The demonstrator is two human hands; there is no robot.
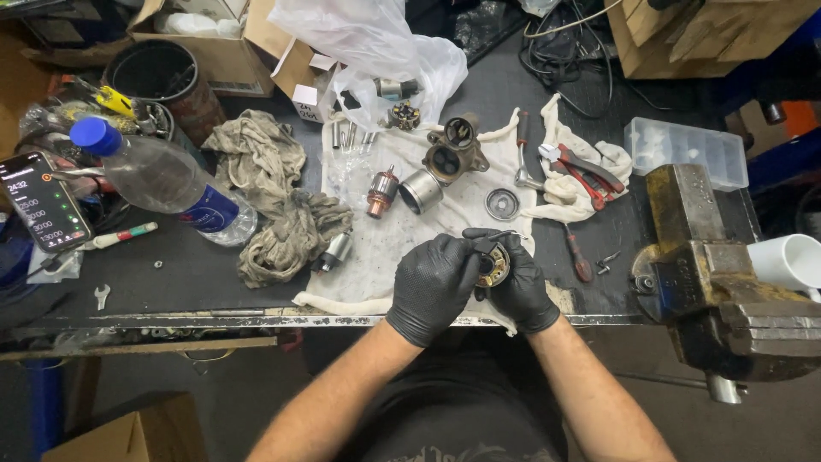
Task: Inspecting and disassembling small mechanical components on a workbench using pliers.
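**Round part held over the cloth**

Your gloved right hand (pixel 522 287) cups the round metal part (pixel 493 263); your left hand (pixel 434 282) pinches at its top edge. A blue-labelled plastic bottle (pixel 162 180) lies far left, cardboard boxes (pixel 224 51) behind.

left of the white cloth (pixel 445 214): a clear bottle (pixel 162 180) with blue label, then a dark phone screen (pixel 43 201); cardboard boxes (pixel 227 43) behind.
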